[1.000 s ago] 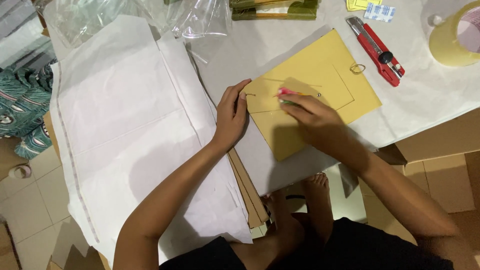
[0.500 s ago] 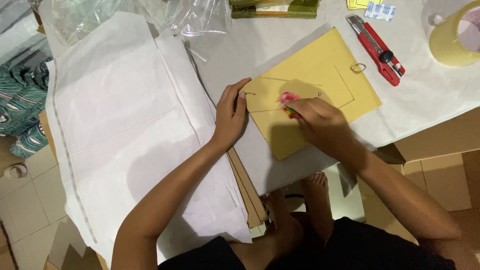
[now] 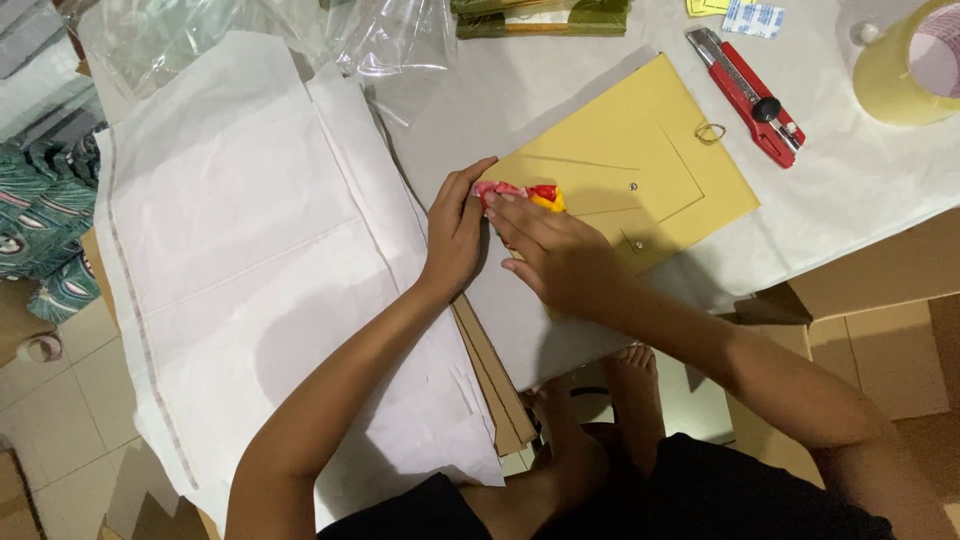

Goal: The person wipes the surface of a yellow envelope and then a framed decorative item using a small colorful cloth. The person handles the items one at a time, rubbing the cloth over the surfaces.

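A yellow card sheet point(image 3: 640, 160) with cut lines, two small studs and a metal ring point(image 3: 710, 131) lies on the white-covered table. My left hand point(image 3: 457, 230) rests at the card's left corner, fingers touching a small red, pink and yellow object point(image 3: 520, 192). My right hand point(image 3: 555, 250) lies over the card just below that object, with its fingers on it. What the small object is cannot be made out.
A red utility knife point(image 3: 748, 95) lies to the right of the card. A large tape roll point(image 3: 910, 65) sits at the far right. Big white paper sheets point(image 3: 250, 260) cover the left. Clear plastic bags point(image 3: 300, 35) lie at the top. Cardboard point(image 3: 490, 370) sticks out under the paper.
My right hand has slid left along the card toward my left hand. The small red and yellow object moved with it to the card's left corner, where both hands now meet.
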